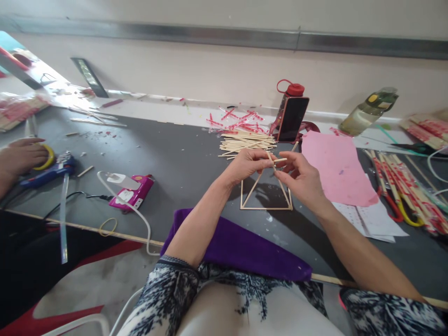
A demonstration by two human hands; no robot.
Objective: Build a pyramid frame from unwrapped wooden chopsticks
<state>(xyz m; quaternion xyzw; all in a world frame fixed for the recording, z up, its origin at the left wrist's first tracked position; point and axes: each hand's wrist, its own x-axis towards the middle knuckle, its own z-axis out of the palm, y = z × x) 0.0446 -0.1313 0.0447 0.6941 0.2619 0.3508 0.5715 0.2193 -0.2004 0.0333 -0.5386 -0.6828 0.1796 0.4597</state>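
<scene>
While a purple cloth (245, 247) lies along the near edge of the grey table (196, 182), a frame of thin wooden sticks (268, 208) stands just beyond it, its near base stick flat on the tabletop and its slanting sticks rising to a top between the two hands. At that top, the left hand (247, 163) has thumb and forefinger pinching a short stick (280, 160), whose free end juts toward the right fingertips. The right hand (304, 178) curls about the same spot from the other side, thumb below the stick's end and fingertips above; whether they press on anything I cannot tell. Beside the right hand, a pink sheet (338, 163) partly covers white papers (376, 224). Past the hands lies a pile of loose sticks (247, 141), and just right of it a dark phone (293, 119) stands upright before a red-capped bottle (296, 88). Red-and-clear wrappers (241, 125) lie scattered behind the pile, near the wall (196, 70).
</scene>
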